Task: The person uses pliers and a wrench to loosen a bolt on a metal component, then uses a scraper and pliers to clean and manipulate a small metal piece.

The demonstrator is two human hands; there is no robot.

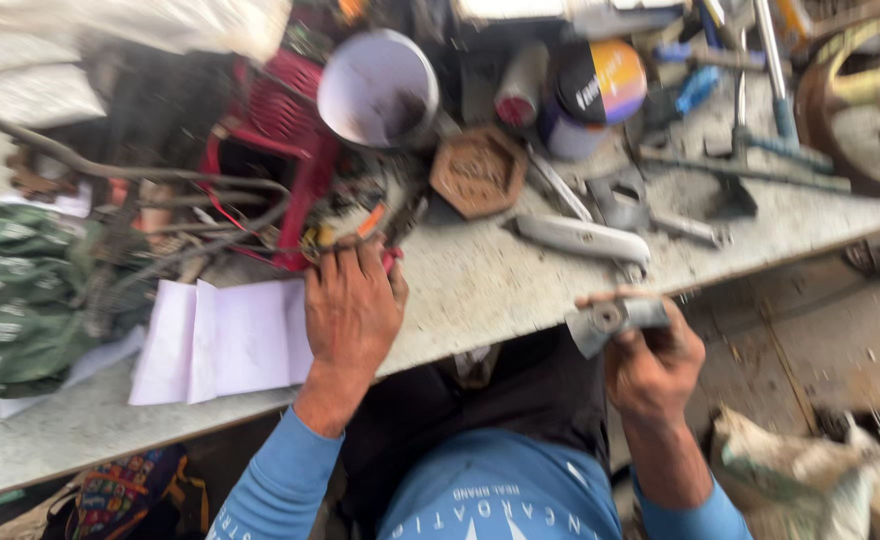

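I am holding a small grey metal part (615, 322) in my right hand (655, 365). My fingers are wrapping around its lower end, and my thumb is lying along its top. The part is sticking out of my fist toward my left hand, with its long side lying nearly flat and its wide end pointing that way. It is hanging just off the near edge of the bench (500, 290), not resting on it.

My left hand (352, 310) is lying flat and spread wide, palm down, with nothing closed inside it. Its fingertips are touching the near side of the red engine (295, 150), right where the wires and small bits are bunched. Just to the left of this hand some white papers (220, 340) are lying.

So the engine is sitting up and to the left of the part, well apart from it, and my left hand is the much nearer one to the engine. Between my two hands there is only bare bench. Past my right hand, farther up, a grey knife (585, 238) is lying, and beyond that a brown six-sided lid (478, 172) and a white cup (380, 88). The picture is blurry, so I cannot tell what kind of part I am holding
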